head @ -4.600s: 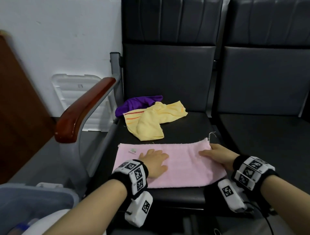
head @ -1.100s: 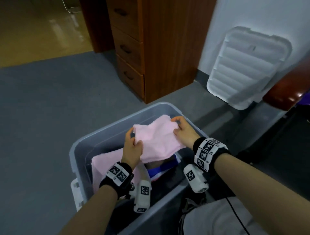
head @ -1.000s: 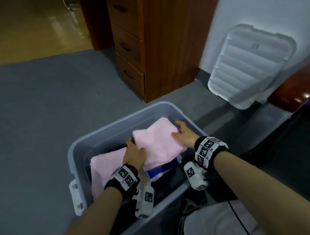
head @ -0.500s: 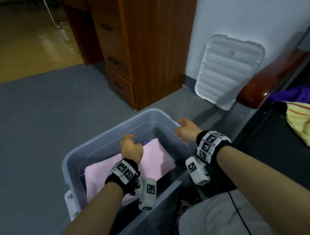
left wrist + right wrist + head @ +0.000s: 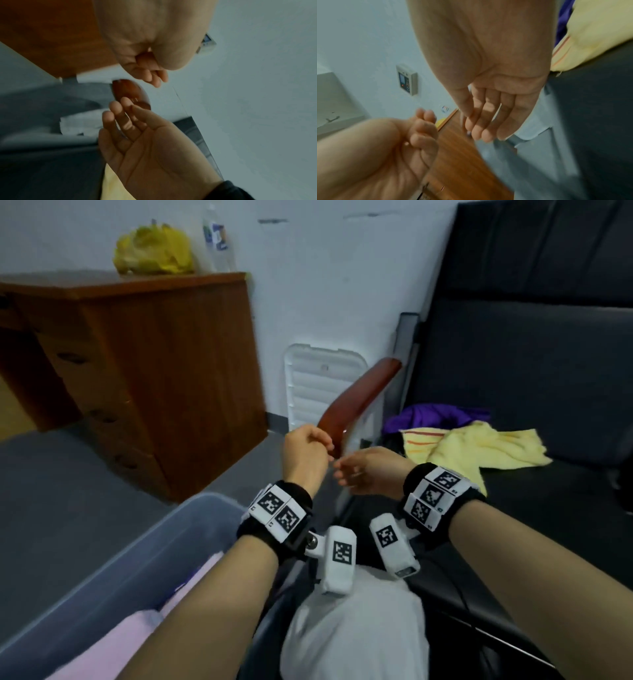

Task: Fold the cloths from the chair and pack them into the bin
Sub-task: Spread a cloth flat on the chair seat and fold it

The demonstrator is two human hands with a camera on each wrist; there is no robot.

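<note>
**Between bin and chair: both hands empty, next cloth not yet taken**

Between the bin and the chair, both hands are held in the air, close together and apart from every cloth. The left hand is seen with fingers curled loosely toward the palm; nothing is held in it, which is confirmed in the right wrist view. The right hand is relaxed, fingers nearly straight and slightly bent, palm empty, as is shown in the left wrist view.

In the bin, at lower left of the head view, a pink cloth is already laid; its folding can't be judged, as it is partly hidden by the left forearm. On the chair seat 2 cloths are left: a yellow cloth, crumpled, w/ orange stripes at one edge, and a purple cloth behind it, touching it, near the armrest.

The step in hand is judged as the passage from packing to the next pick-up. Approx. the first part of the task is done, 2 cloths at least are not yet folded.

For the next move, a reach over the seat is called for, prob. to the yellow cloth, since it lies nearest. It should be pinched at 2 corners and spread flat on the free front part of the seat before any fold is made. Care is needed that the purple cloth is not dragged along w/ it
</note>
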